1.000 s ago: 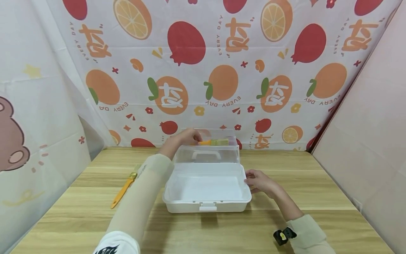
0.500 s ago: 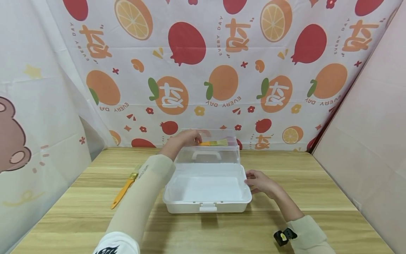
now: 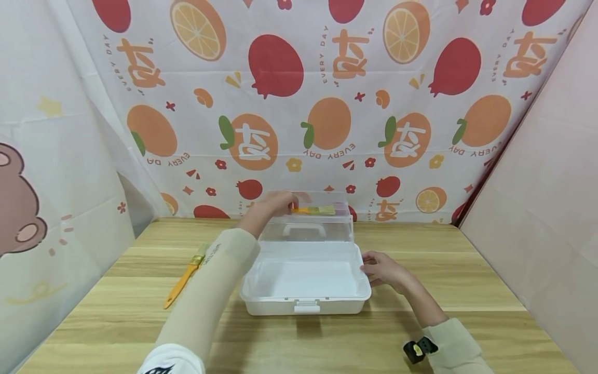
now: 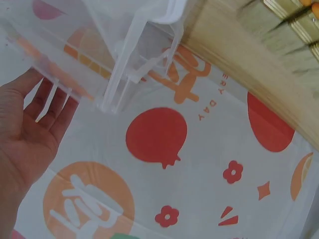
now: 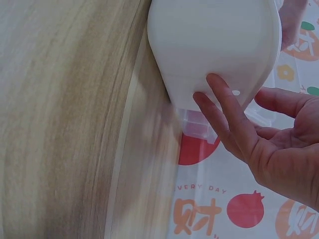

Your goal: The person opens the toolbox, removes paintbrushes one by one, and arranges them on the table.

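Note:
A white plastic storage box [image 3: 303, 278] with a front latch stands with its clear lid [image 3: 275, 231] raised behind it. My left hand [image 3: 279, 202] reaches to a clear tray [image 4: 122, 74] at the top back. It pinches the orange handle of a paintbrush [image 3: 320, 210], whose pale bristles point right; in the left wrist view the fingertips are partly hidden at the plastic edge. My right hand [image 5: 271, 134] holds the box's right side, two fingers on the outer end wall and the thumb at the rim. A second paintbrush [image 3: 184, 280] lies on the table, its bristles near my left sleeve.
The wooden table [image 3: 411, 332] ends at a fruit-printed cloth [image 3: 299, 67] close behind the box. Pale cloth walls [image 3: 537, 208] stand on both sides. A black wrist device [image 3: 419, 349] is at the right cuff.
Hardly anything differs. The left hand and the paintbrush at the tray have shifted very slightly; the right hand and the box stay put.

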Motion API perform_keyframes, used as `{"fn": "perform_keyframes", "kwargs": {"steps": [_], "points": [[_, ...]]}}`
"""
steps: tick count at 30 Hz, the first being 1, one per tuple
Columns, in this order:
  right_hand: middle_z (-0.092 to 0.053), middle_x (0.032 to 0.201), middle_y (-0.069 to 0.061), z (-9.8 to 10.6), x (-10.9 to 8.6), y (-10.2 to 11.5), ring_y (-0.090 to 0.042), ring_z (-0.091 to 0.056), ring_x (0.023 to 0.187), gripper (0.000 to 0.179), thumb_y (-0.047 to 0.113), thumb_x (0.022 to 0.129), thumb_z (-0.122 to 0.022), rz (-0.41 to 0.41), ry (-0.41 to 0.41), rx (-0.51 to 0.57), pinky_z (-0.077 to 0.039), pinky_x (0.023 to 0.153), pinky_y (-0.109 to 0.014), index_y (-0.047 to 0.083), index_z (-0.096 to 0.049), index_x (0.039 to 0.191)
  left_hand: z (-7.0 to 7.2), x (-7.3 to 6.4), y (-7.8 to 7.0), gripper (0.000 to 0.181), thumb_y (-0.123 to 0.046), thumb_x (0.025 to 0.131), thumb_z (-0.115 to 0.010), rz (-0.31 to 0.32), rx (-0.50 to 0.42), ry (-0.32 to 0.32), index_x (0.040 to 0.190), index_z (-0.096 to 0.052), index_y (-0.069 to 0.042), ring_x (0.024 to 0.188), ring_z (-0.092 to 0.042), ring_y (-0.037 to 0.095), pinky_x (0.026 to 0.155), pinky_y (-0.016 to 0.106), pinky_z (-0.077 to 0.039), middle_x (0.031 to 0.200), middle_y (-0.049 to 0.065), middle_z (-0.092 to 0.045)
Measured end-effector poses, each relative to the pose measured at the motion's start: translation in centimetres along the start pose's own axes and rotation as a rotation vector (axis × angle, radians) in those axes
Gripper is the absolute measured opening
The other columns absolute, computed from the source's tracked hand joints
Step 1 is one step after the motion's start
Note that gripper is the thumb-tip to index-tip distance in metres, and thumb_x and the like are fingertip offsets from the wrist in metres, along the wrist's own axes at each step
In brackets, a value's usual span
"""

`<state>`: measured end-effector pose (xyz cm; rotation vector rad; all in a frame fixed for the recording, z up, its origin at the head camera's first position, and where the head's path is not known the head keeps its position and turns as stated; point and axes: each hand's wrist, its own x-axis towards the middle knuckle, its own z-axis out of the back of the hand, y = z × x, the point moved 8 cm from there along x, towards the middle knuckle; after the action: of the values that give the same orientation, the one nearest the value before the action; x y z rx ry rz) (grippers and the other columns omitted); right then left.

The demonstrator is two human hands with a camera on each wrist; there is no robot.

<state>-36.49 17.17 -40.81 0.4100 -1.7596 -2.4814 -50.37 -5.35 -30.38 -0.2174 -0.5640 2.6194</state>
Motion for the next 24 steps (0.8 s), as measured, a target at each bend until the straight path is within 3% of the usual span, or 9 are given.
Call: {"fn": "perform_keyframes", "kwargs": {"steps": [3,7,16,24], "points": [[-0.052,0.107,-0.02,-0.1,-0.1,0.1,-0.026,-0.057,0.089,0.032,0.001,0.092,-0.048,0.007,0.007,0.004,-0.051,0.071,-0.043,-0.013,-0.042,0.121,0.8,-0.3,-0.8,0.02,-0.008,0.084,-0.066,-0.129,0.259,-0.011,0.103,-0.067,-0.012,0.089,-0.051,0.021,0.082,0.034,-0.043,0.097,0.002,-0.06],[-0.052,0.107,-0.019,-0.1,-0.3,0.1,-0.026,-0.057,0.089,0.033,0.001,0.092,-0.049,0.012,0.012,0.008,-0.051,0.071,-0.043,-0.013,-0.041,0.12,2.0,-1.1,-1.0,0.023,-0.005,0.082,-0.067,-0.206,0.407,-0.055,0.104,-0.068,-0.01,0.088,-0.053,0.023,0.081,0.038,-0.044,0.096,0.004,-0.063],[-0.052,0.108,-0.019,-0.1,-0.4,0.0,-0.025,-0.057,0.089,0.033,0.002,0.092,-0.048,0.006,0.006,-0.005,-0.051,0.071,-0.043,-0.012,-0.041,0.121,3.9,-3.4,-0.7,0.025,-0.007,0.083,-0.067,-0.214,0.476,-0.109,0.107,-0.067,-0.012,0.091,-0.055,0.024,0.079,0.039,-0.045,0.108,0.006,-0.063],[-0.051,0.108,-0.02,-0.3,-0.5,0.5,-0.025,-0.057,0.09,0.035,0.004,0.093,-0.048,0.005,0.026,-0.007,-0.051,0.072,-0.043,-0.013,-0.04,0.122,5.0,-4.9,0.1,0.029,-0.004,0.084,-0.065,-0.219,0.472,-0.114,0.113,-0.065,-0.012,0.083,-0.056,0.021,0.07,0.037,-0.046,0.1,0.006,-0.062]]}}
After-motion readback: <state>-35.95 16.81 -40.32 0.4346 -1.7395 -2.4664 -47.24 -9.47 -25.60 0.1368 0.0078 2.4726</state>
